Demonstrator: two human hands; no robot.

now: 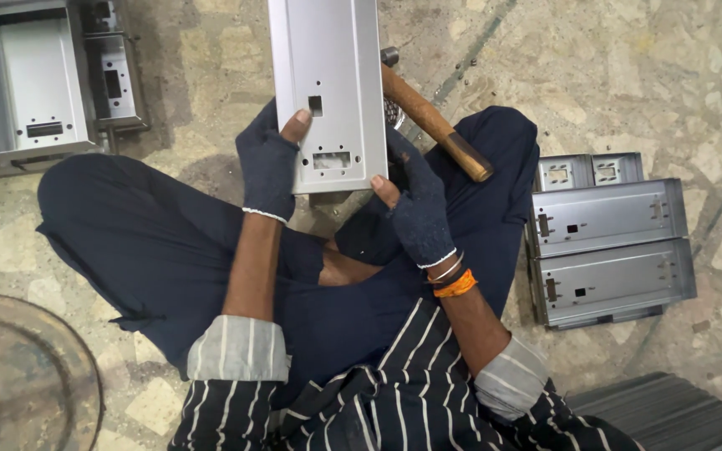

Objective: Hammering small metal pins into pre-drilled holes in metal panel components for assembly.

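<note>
Person: seated cross-legged on a stone-chip floor (628, 75), in dark trousers and a striped shirt with rolled cuffs, both hands in dark fingerless gloves.
Metal panel (325, 83): a grey sheet-metal piece with a small square hole and a rectangular cut-out near its lower end; it is held upright over the lap and runs up to 12 o'clock, out past the top edge.
Left hand (267, 163): clamped on the panel's lower left edge, thumb pressed on the face just beside the square hole.
Right hand (415, 209): closed on the panel's lower right corner, thumb tip touching the bottom edge (an orange band and thin bangles sit at this wrist).
Hammer (432, 121): its wooden handle slants from behind the panel's right edge toward 4 o'clock and lies across the right knee; the head is mostly hidden behind the panel.
Finished housings (612, 242): a stack of grey metal boxes on the floor at 3 o'clock, near the right knee.
Open housings (31, 83): more grey boxes at 10 o'clock, well apart from the hands.
Round basin (18, 376): a dull metal rim at 8 o'clock, partly out of view.
</note>
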